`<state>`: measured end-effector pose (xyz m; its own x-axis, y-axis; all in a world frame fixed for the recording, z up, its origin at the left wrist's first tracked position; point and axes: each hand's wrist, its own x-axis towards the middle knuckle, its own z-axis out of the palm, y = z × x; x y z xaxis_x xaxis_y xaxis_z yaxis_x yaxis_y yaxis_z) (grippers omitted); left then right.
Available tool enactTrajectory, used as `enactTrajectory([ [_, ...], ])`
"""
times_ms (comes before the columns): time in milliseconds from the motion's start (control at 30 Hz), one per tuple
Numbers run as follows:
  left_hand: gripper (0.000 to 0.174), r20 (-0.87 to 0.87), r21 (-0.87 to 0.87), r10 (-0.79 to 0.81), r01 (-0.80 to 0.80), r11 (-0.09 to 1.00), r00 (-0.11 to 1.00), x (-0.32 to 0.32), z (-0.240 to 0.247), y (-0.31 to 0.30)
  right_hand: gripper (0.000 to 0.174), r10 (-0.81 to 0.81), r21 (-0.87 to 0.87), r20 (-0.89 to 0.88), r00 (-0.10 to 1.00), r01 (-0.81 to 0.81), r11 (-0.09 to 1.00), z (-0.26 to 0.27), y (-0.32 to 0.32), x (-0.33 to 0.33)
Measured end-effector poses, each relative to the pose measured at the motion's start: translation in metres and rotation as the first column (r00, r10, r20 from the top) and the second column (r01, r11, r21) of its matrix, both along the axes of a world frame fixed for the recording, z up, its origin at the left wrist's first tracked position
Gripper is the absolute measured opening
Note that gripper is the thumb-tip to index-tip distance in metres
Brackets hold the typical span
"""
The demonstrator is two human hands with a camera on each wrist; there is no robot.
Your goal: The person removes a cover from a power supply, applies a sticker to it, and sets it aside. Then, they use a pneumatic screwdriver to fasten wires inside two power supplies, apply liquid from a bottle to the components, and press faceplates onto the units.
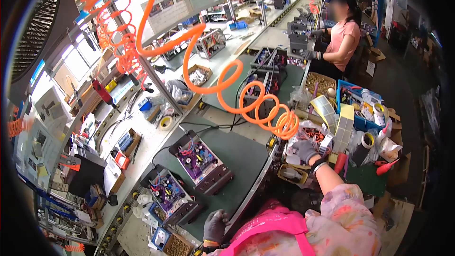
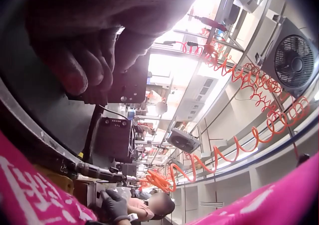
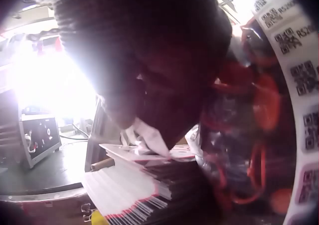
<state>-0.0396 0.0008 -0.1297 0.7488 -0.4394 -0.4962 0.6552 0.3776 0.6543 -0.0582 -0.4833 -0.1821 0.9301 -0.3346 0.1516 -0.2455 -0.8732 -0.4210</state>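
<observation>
The gloved right hand point(image 1: 304, 151) reaches over a plastic-lined bin on the right side. Seen from the right wrist, its fingers point(image 3: 119, 108) bend down onto a white strip point(image 3: 152, 137) and pinch it. Just below lies a stack of white cards with red edges point(image 3: 122, 185). Loosely curled, the gloved left hand point(image 1: 216, 226) holds nothing visible at the near edge of the green mat point(image 1: 237, 147). Two opened units with exposed circuitry, one point(image 1: 199, 161) farther off and one point(image 1: 168, 194) nearer, stand on that mat.
An orange coiled hose point(image 1: 227, 83) hangs across the bench. Beyond the bin are label sheets point(image 1: 345, 123) and a blue crate point(image 1: 353, 96). Small boxes of screws point(image 1: 177, 246) sit near the left hand. Another person point(image 1: 343, 42) works farther along the line.
</observation>
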Motion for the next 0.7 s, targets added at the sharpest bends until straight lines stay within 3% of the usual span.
enactTrajectory([
  [33, 0.026, 0.011, 0.032, -0.017, 0.016, 0.999, 1.0, -0.001, 0.002, -0.001, 0.017, -0.036, -0.032, 0.091, 0.995, 0.039, 0.999, -0.008, 0.001, 0.0],
  [100, 0.028, 0.046, 0.05, -0.085, 0.083, 0.995, 0.995, -0.001, 0.003, -0.001, 0.011, 0.104, -0.351, 0.476, 0.873, 0.08, 0.933, 0.054, 0.036, -0.015],
  [167, 0.035, 0.146, 0.285, -0.143, 0.097, 0.954, 0.979, -0.007, 0.03, -0.018, 0.015, 0.099, -0.306, 0.439, 0.893, 0.045, 0.951, 0.096, 0.064, -0.033],
  [200, 0.022, 0.167, 0.33, -0.181, 0.118, 0.936, 0.969, -0.008, 0.058, -0.03, 0.015, 0.145, -0.224, 0.384, 0.912, -0.06, 0.973, 0.114, 0.079, -0.044],
  [233, 0.024, 0.206, 0.314, -0.246, 0.174, 0.933, 0.947, -0.003, 0.061, -0.037, 0.016, 0.196, -0.134, 0.328, 0.924, -0.159, 0.978, 0.124, 0.093, -0.05],
  [300, 0.031, 0.281, 0.289, -0.372, 0.291, 0.912, 0.885, 0.004, 0.059, -0.046, 0.017, 0.271, 0.101, 0.429, 0.862, -0.344, 0.933, 0.12, 0.124, -0.048],
  [333, 0.034, 0.313, 0.297, -0.444, 0.357, 0.885, 0.84, 0.008, 0.052, -0.053, 0.017, 0.332, 0.114, 0.428, 0.841, -0.415, 0.903, 0.111, 0.141, -0.045],
  [433, 0.037, 0.345, 0.21, -0.432, 0.38, 0.901, 0.833, 0.006, 0.072, -0.081, 0.016, 0.456, 0.217, 0.505, 0.732, -0.62, 0.754, 0.122, 0.206, -0.032],
  [500, 0.036, 0.323, 0.175, -0.311, 0.266, 0.948, 0.894, 0.008, 0.05, -0.078, 0.018, 0.566, -0.118, 0.308, 0.765, -0.559, 0.82, 0.113, 0.238, -0.029],
  [567, 0.034, 0.311, 0.202, -0.19, 0.131, 0.971, 0.931, 0.011, 0.049, -0.076, 0.021, 0.496, -0.064, 0.465, 0.733, -0.531, 0.845, 0.116, 0.256, -0.025],
  [600, 0.033, 0.296, 0.155, -0.195, 0.154, 0.976, 0.935, 0.013, 0.046, -0.07, 0.021, 0.479, -0.019, 0.477, 0.737, -0.536, 0.844, 0.109, 0.261, -0.024],
  [700, 0.025, 0.297, 0.118, -0.052, 0.017, 0.993, 0.953, 0.004, 0.052, -0.071, 0.025, 0.409, 0.203, 0.517, 0.752, -0.572, 0.795, 0.114, 0.266, -0.022],
])
